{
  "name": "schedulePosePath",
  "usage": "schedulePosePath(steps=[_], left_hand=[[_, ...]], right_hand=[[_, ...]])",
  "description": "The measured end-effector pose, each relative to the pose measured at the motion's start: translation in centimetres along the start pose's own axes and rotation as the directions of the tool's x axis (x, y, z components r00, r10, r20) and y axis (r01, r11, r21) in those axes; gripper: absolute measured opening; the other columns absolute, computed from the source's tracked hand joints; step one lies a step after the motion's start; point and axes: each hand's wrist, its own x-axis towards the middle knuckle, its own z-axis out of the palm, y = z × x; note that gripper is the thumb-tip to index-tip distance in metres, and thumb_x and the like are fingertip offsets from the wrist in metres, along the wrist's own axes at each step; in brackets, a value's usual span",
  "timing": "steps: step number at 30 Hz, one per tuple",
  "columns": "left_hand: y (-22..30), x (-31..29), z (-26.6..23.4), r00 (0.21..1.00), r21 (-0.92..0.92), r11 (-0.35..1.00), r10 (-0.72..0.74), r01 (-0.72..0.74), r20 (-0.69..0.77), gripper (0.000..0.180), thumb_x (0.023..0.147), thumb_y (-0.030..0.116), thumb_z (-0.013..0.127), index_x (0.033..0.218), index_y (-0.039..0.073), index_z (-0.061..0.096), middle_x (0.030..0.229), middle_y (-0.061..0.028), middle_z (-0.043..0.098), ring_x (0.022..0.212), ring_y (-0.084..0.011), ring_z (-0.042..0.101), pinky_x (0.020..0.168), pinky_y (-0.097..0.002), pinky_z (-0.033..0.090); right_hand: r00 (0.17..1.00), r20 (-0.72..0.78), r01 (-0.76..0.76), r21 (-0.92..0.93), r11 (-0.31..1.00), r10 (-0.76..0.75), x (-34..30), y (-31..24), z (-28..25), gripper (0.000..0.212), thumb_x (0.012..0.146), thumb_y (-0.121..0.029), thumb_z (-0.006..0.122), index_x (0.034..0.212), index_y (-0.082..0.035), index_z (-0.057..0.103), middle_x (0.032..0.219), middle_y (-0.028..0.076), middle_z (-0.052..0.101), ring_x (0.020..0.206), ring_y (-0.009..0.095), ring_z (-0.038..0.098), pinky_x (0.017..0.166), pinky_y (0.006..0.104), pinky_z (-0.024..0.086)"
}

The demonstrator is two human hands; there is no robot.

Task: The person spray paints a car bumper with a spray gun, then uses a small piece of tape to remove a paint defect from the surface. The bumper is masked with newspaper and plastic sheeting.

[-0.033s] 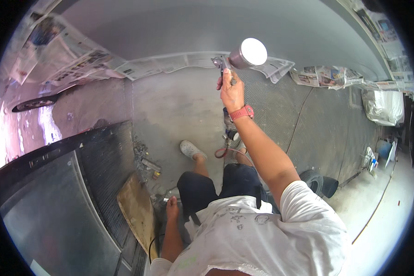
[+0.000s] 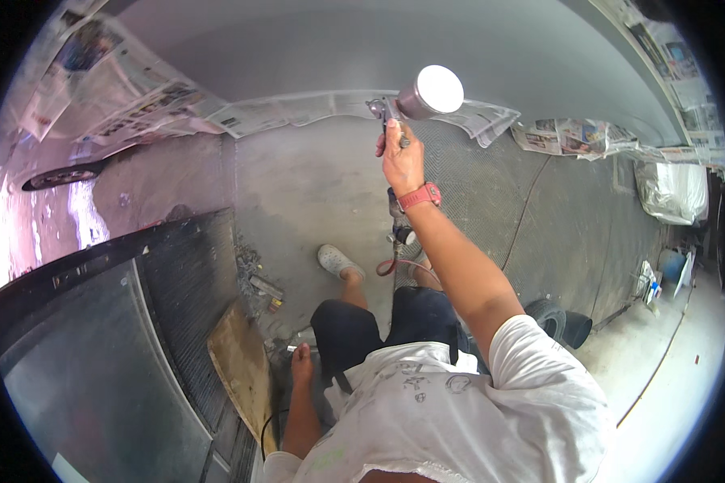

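Observation:
My right hand (image 2: 401, 159) is wrapped round the handle of a paint spray gun (image 2: 415, 105), arm stretched forward. The gun carries a metal cup with a white round top, on its right side. Beyond it stretches a smooth grey panel (image 2: 298, 56), with newspaper (image 2: 298, 110) along its lower edge. From this angle I cannot tell how far the gun is from the panel. Down at my left side, my left hand (image 2: 301, 367) is closed, and a small white thing (image 2: 291, 348) pokes out at its fingertips; its kind is too small to tell.
A reddish hose (image 2: 388, 266) and a dark air fitting (image 2: 403, 235) hang below my right wrist. At the left lean a dark panel (image 2: 105, 354) and a wooden board (image 2: 238, 366). Debris (image 2: 267, 291) lies near my left foot. A tire (image 2: 546, 318) is behind my right elbow.
My right hand and the spray gun have shifted slightly to the left. My left hand stays where it was.

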Motion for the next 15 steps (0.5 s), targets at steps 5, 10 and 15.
schedulePosePath(steps=[5, 10, 15], left_hand=[[-4.7, 3.1, -0.7, 0.999, -0.17, 0.985, 0.027, -0.03, -0.018, 0.056, 0.105, 0.049, 0.061, 0.134, 0.001, 0.066, 0.133, -0.0169, 0.069, 0.125, -0.029, 0.064, 0.11, -0.0406, 0.046], [-4.0, 2.1, -0.6, 1.0, -0.209, 0.978, -0.014, 0.009, -0.021, 0.054, 0.106, 0.047, 0.061, 0.132, 0.0, 0.067, 0.129, -0.0176, 0.07, 0.122, -0.0283, 0.065, 0.107, -0.041, 0.048], [-4.0, 1.3, -0.5, 1.0, -0.211, 0.977, -0.017, 0.014, -0.016, 0.055, 0.106, 0.048, 0.06, 0.13, -0.002, 0.067, 0.128, -0.0211, 0.069, 0.122, -0.0311, 0.065, 0.106, -0.0427, 0.048]], right_hand=[[0.992, 0.119, 0.044, 0.007, 0.999, -0.045, -0.9, -1.9, 9.5, 0.05, 0.111, -0.039, 0.053, 0.146, -0.004, 0.059, 0.067, 0.003, 0.06, 0.062, 0.011, 0.058, 0.059, 0.031, 0.05], [0.975, 0.176, 0.138, -0.009, 0.99, -0.134, -1.8, -2.2, 17.8, 0.059, 0.108, -0.048, 0.055, 0.152, -0.008, 0.055, 0.067, 0.023, 0.065, 0.062, 0.035, 0.067, 0.066, 0.0449, 0.053], [0.952, 0.269, 0.17, -0.07, 0.983, -0.146, -3.3, -5.6, 23.3, 0.06, 0.106, -0.047, 0.057, 0.148, -0.005, 0.059, 0.072, 0.029, 0.067, 0.069, 0.043, 0.068, 0.073, 0.0474, 0.055]])
